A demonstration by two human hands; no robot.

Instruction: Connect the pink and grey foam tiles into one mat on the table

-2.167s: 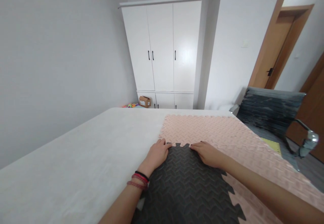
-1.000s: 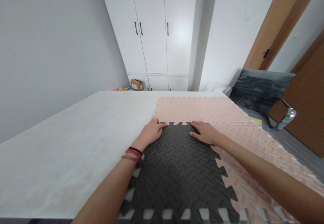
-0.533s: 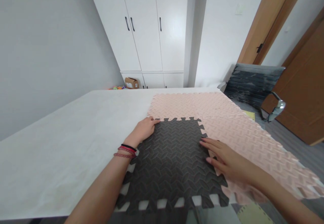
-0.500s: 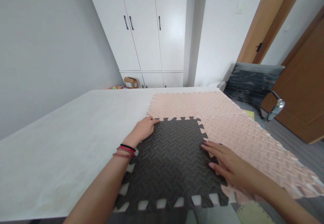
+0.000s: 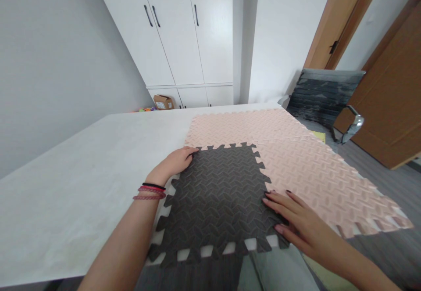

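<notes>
Black mat: a toothed black mat is laid flat on the tabletop, right of its middle, with its near row of teeth set along the front edge.
Left hand: the left hand is placed on the far left corner of the black mat. Its fingers are held close together; whether the mat edge is pinched cannot be told.
Right hand: the right hand is spread wide, with nothing gripped. Its fingertips are rested on the right border of the black mat, near the front edge of the tabletop.
Pink mats: joined pink mats are laid toward the far edge and the right edge of the tabletop, around the far and right sides of the black mat.
Seam: the far and right teeth of the black mat are met by pink; whether they are locked cannot be told.
Wrist: red and black bracelets are worn on the left wrist.
Background: a white cabinet and a cardboard box are seen beyond the far edge.
</notes>
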